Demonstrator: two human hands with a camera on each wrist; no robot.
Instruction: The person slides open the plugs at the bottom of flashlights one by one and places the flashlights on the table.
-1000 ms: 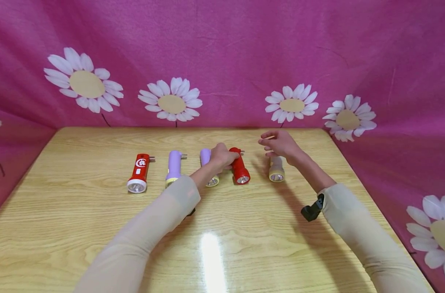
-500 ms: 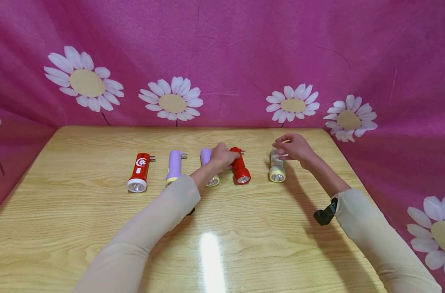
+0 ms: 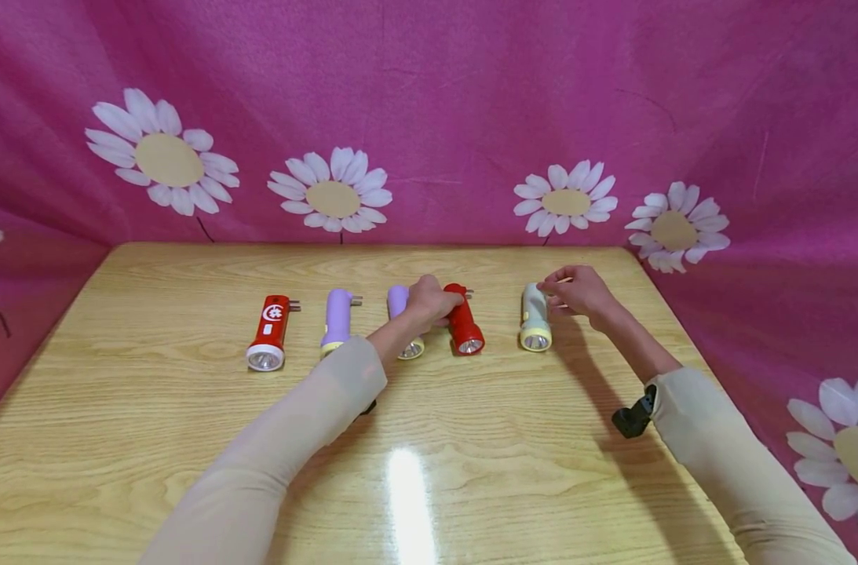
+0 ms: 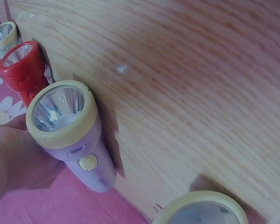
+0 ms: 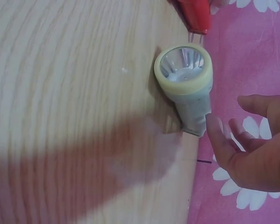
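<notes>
My left hand (image 3: 426, 304) grips the upper body of a red flashlight (image 3: 462, 323), which lies on the table with its lens toward me. Part of that grip is hidden, though a fingertip shows beside the red body in the right wrist view. Under the same hand's left side lies a lilac flashlight (image 4: 91, 170) with a cream rim, partly covered in the head view. My right hand (image 3: 582, 292) is at the right side of a pale grey flashlight (image 3: 534, 314) with a yellowish rim. Its fingers (image 5: 219, 140) are loosely bent, fingertips right at the tail end.
Farther left lie another lilac flashlight (image 3: 337, 314) and a red flashlight with a white rim (image 3: 269, 322), plug prongs out to the right. A pink flowered curtain (image 3: 429, 118) hangs behind the wooden table (image 3: 513, 455).
My right hand has moved right and slightly down, off the grey flashlight's body to its right side, uncovering it. The left hand and the other flashlights have stayed put.
</notes>
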